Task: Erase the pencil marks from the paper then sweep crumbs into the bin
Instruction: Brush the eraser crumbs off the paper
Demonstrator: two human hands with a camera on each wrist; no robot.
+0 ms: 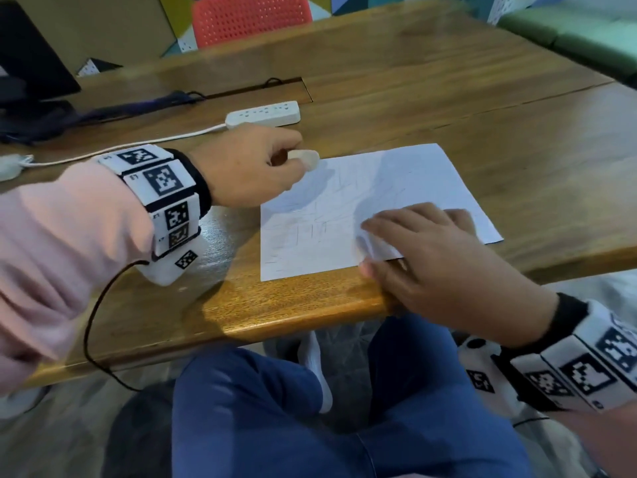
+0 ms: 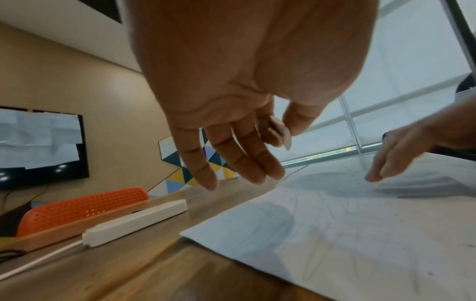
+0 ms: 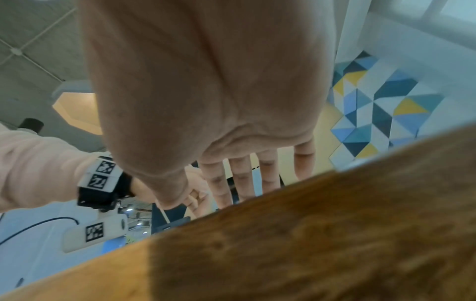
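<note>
Lying flat near the front edge of the wooden counter, the paper shows faint pencil marks and dark crumbs near its far side. We see the left hand pinching a pale eraser between thumb and forefinger, other fingers loosely extended, hovering over the sheet's far left corner. Our right hand lies flat, fingers straight and spread, on the paper's near right part, heel over the counter edge. Behind the left hand sits a white power strip; an orange chair stands beyond the counter.
</note>
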